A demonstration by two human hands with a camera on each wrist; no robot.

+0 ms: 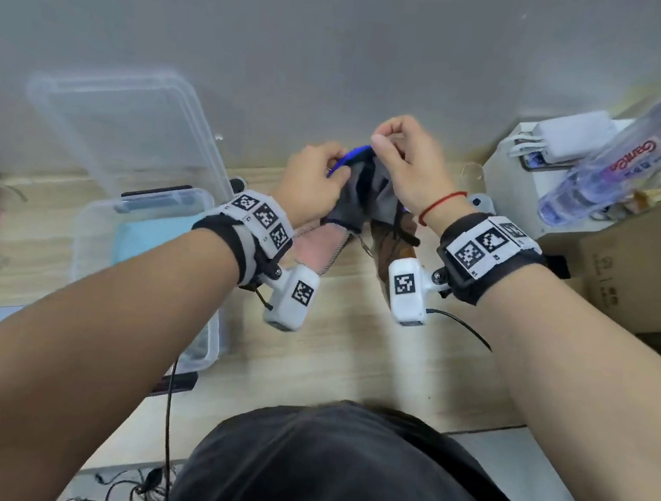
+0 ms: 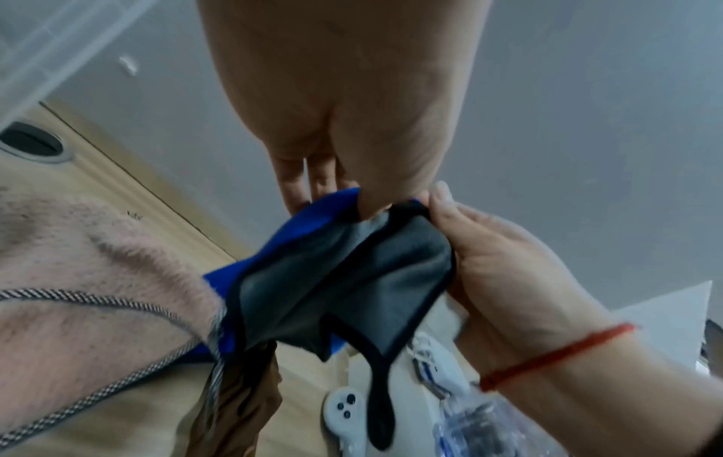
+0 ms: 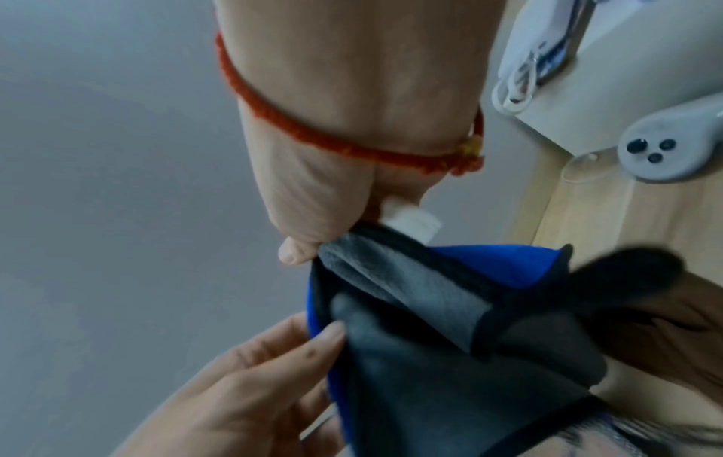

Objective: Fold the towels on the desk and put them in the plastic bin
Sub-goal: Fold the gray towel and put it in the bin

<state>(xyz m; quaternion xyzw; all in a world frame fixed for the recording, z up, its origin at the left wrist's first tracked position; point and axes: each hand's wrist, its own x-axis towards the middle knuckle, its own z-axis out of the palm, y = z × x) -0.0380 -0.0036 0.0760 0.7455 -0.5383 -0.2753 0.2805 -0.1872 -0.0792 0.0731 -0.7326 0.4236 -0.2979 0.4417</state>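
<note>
A grey towel (image 1: 358, 197) with a blue reverse and black trim hangs bunched in the air above the desk's far edge. My left hand (image 1: 340, 170) pinches its top edge on the left. My right hand (image 1: 379, 142) pinches a top corner close beside it. In the left wrist view the left hand (image 2: 364, 207) grips the towel (image 2: 352, 278) by its blue fold. In the right wrist view the right hand (image 3: 309, 247) nips the towel (image 3: 411, 309). The clear plastic bin (image 1: 87, 220) stands at the left with a light blue towel (image 1: 146, 244) inside.
A pink towel (image 1: 317, 244) and a brown towel (image 1: 397, 250) lie on the desk under my hands. The bin's lid (image 1: 128, 121) leans on the wall. At the right are a water bottle (image 1: 647, 135), a white box (image 1: 511, 189) and a cardboard box (image 1: 629, 278).
</note>
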